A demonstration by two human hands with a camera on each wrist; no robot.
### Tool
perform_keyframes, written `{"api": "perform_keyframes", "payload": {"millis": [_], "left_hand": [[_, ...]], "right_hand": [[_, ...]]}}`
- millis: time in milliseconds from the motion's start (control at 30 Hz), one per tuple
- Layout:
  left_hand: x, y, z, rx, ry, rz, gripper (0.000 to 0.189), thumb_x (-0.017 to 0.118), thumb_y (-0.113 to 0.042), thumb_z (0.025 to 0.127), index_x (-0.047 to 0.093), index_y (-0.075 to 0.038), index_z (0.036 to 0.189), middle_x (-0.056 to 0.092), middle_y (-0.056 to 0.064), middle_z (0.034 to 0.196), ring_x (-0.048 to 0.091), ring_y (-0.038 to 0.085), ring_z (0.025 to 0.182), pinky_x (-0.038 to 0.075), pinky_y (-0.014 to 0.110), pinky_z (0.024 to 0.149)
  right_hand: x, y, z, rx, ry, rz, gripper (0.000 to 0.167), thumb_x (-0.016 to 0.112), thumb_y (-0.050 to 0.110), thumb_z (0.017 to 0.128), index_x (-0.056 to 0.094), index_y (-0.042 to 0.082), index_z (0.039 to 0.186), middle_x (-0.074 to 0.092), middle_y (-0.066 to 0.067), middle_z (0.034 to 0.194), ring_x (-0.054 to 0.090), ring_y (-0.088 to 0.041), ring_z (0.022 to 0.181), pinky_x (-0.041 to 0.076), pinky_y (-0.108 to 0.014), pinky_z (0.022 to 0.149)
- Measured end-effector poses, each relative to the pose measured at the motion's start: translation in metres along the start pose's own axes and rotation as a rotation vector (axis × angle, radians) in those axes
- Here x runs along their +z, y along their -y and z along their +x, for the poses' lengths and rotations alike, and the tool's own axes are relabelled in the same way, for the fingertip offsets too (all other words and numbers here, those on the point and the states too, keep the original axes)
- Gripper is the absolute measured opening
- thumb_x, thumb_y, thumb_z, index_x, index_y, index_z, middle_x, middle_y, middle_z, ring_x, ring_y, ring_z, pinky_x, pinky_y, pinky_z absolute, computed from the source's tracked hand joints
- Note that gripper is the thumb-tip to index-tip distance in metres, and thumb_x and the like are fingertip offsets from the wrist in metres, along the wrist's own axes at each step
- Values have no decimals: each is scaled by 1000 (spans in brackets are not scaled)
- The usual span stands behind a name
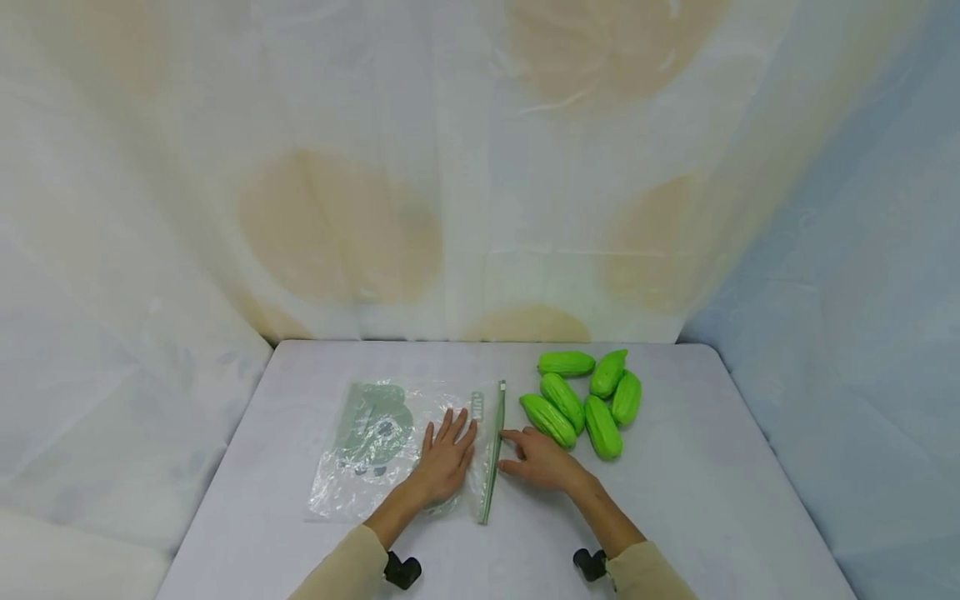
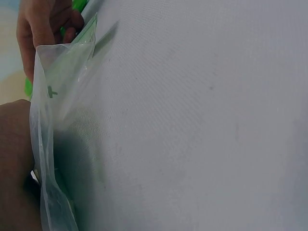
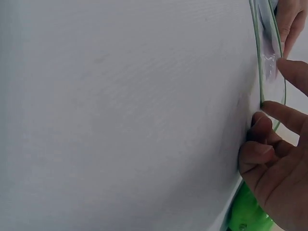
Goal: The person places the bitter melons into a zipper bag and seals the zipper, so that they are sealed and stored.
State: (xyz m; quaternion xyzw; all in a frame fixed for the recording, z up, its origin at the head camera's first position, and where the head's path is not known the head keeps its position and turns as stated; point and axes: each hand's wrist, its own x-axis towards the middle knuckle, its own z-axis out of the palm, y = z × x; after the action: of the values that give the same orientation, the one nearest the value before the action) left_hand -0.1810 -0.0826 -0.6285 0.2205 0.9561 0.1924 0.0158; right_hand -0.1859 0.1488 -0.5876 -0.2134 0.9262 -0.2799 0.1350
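A clear zip bag point(image 1: 375, 433) with a pale green print lies on the table, its green zip edge point(image 1: 491, 467) to the right. My left hand point(image 1: 444, 467) rests on the bag with fingers spread, just left of that edge. At the zip edge, the index finger and thumb of my right hand point(image 1: 546, 460) touch it, tips apart, while the other fingers curl in. In the right wrist view, two green edges of the bag's mouth point(image 3: 260, 72) stand apart beside the right hand point(image 3: 284, 163). The left wrist view shows the bag's clear film point(image 2: 62, 72) lifted off the table.
Several bright green ridged gourds point(image 1: 602, 427) lie grouped behind and right of my right hand. The white table point(image 1: 720, 500) has a patterned sheet point(image 1: 465, 208) hanging behind it and more sheets at both sides. Small black devices point(image 1: 402, 570) are strapped at both wrists.
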Motion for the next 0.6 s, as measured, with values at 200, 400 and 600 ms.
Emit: {"api": "perform_keyframes", "payload": {"millis": [200, 400, 600], "left_hand": [[6, 5, 0, 12, -55, 99, 49, 40, -29, 107, 44, -10, 152, 30, 13, 163, 21, 39, 151, 18, 64, 116], [5, 9, -2, 22, -62, 162, 49, 39, -30, 108, 44, -11, 153, 31, 10, 163, 24, 37, 151, 21, 65, 115], [4, 12, -5, 18, -55, 213, 50, 39, -34, 108, 42, -16, 155, 31, 8, 163, 23, 38, 151, 21, 69, 112]], "right_hand": [[0, -2, 1, -31, 15, -62, 57, 68, 35, 95, 56, 6, 142, 53, 3, 84, 48, -10, 71, 43, -28, 62], [2, -5, 2, -35, 13, -88, 53, 67, 32, 95, 56, 7, 141, 59, -1, 92, 52, -10, 76, 47, -31, 67], [5, -9, 3, -39, 11, -103, 53, 66, 33, 96, 56, 7, 141, 60, -1, 94, 54, -8, 76, 48, -30, 67]]}}
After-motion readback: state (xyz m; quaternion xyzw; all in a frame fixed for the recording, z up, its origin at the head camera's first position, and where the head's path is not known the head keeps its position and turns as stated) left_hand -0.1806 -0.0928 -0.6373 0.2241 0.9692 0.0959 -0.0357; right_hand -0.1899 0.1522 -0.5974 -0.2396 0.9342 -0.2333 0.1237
